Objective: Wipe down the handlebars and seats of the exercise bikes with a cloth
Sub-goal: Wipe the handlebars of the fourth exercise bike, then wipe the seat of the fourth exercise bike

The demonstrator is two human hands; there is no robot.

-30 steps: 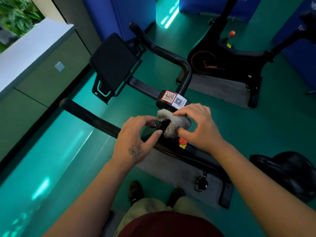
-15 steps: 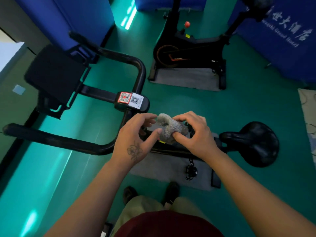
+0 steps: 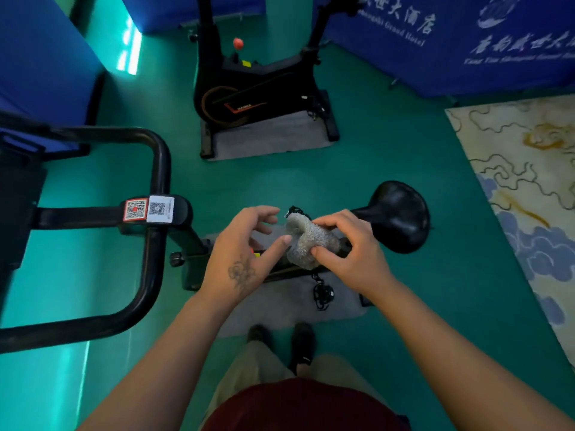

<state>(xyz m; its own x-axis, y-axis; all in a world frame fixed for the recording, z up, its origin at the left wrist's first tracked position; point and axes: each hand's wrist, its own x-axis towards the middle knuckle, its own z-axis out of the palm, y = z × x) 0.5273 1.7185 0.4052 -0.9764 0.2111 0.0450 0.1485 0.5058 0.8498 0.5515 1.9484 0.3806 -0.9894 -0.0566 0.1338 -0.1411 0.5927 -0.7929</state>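
A bunched grey cloth point(image 3: 306, 241) hangs in the air between my hands, above the near bike's frame. My right hand point(image 3: 353, 253) pinches it from the right with thumb and fingers. My left hand point(image 3: 245, 253) has its fingers spread, and its thumb tip touches the cloth's left edge. The black seat point(image 3: 399, 217) of this bike lies just right of my right hand. Its black handlebars point(image 3: 155, 244) loop at the left, with QR stickers point(image 3: 149, 209) on the stem.
A second black exercise bike point(image 3: 255, 91) stands on a grey mat at the back. Blue panels point(image 3: 466, 42) with white lettering wall off the back and left. A patterned rug point(image 3: 529, 197) covers the floor at the right. My shoes point(image 3: 280, 340) stand on green floor by the near mat.
My view has swung right, from the handlebars toward the seat. Both hands with the cloth have shifted from the handlebar stem to beside the seat, and the left fingers have spread.
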